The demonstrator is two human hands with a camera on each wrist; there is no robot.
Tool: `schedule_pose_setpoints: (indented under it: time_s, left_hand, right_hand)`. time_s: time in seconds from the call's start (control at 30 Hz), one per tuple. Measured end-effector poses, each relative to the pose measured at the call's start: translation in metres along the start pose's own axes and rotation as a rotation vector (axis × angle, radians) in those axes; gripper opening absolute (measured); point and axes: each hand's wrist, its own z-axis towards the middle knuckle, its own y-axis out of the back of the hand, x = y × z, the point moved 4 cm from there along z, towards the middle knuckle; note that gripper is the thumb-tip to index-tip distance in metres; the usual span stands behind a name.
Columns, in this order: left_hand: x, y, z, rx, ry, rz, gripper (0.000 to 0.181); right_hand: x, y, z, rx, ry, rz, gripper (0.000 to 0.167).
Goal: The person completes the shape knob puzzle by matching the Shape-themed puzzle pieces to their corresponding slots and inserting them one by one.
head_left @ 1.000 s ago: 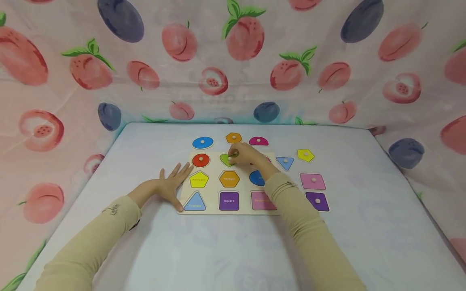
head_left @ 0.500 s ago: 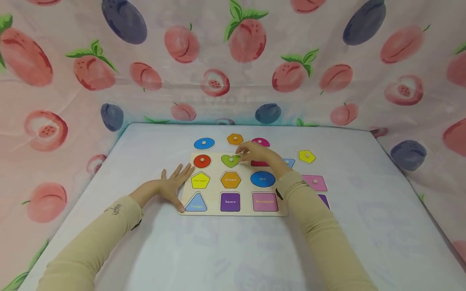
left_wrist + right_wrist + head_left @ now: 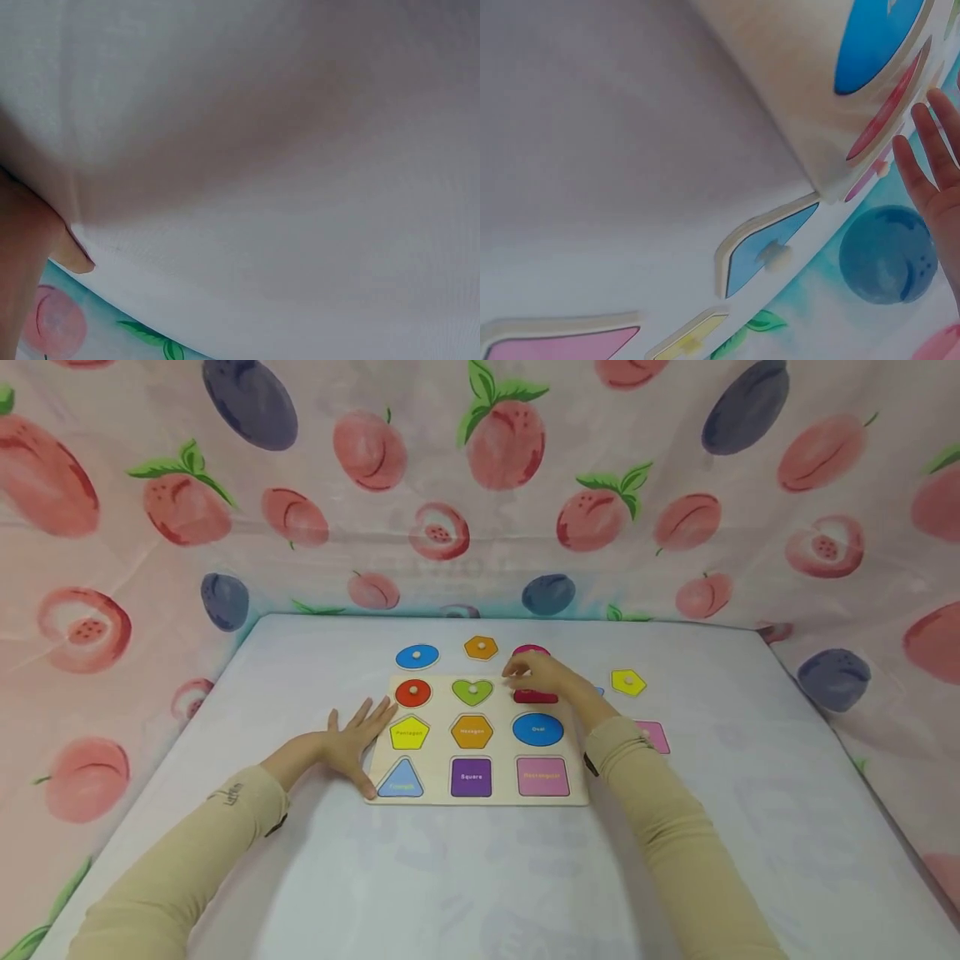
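Heart, green wooden [image 3: 472, 698], in pale rectangular wood board [image 3: 441, 745]: likely light, stiff; pinch pale knob [image 3: 473, 689]. Right grip [image 3: 542, 675] loose, empty above board; left grip [image 3: 349, 747] splayed at left edge.

A pale puzzle board [image 3: 504, 752] lies flat, roughly parallel to the worktop's [image 3: 360, 877] far edge; a red circle [image 3: 405, 699] near its far left corner and a green heart [image 3: 467, 697] beside that sit knob-up.
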Motion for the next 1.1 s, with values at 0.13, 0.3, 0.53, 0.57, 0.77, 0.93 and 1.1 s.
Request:
schedule_pose_setpoints:
  time_s: [0.13, 0.3, 0.53, 0.57, 0.77, 0.93, 1.1]
  left_hand:
    - [0.0, -0.005, -0.001, 0.007, -0.016, -0.016, 0.142]
    - [0.002, -0.009, -0.003, 0.009, -0.015, -0.024, 0.144]
    - [0.004, -0.005, -0.004, 0.005, 0.0, -0.004, 0.141]
    - [0.005, -0.005, -0.004, 0.005, 0.005, 0.004, 0.141]
    - [0.004, -0.002, -0.004, 0.007, 0.004, 0.013, 0.14]
    - [0.003, -0.001, -0.005, 0.003, 0.011, 0.011, 0.141]
    - [0.001, 0.001, -0.004, 0.003, 0.003, 0.025, 0.14]
  right_hand:
    - [-0.008, -0.001, -0.005, -0.012, -0.073, -0.035, 0.024]
    - [-0.013, -0.001, -0.008, -0.037, -0.114, -0.045, 0.025]
    - [-0.018, 0.013, -0.006, -0.145, -0.088, -0.081, 0.019]
    - [-0.018, 0.015, -0.005, -0.152, -0.088, -0.082, 0.019]
    - [-0.022, 0.027, -0.006, -0.186, -0.105, -0.084, 0.021]
    - [-0.025, 0.031, -0.006, -0.181, -0.14, -0.07, 0.02]
    - [-0.027, 0.04, -0.001, -0.225, -0.116, -0.066, 0.019]
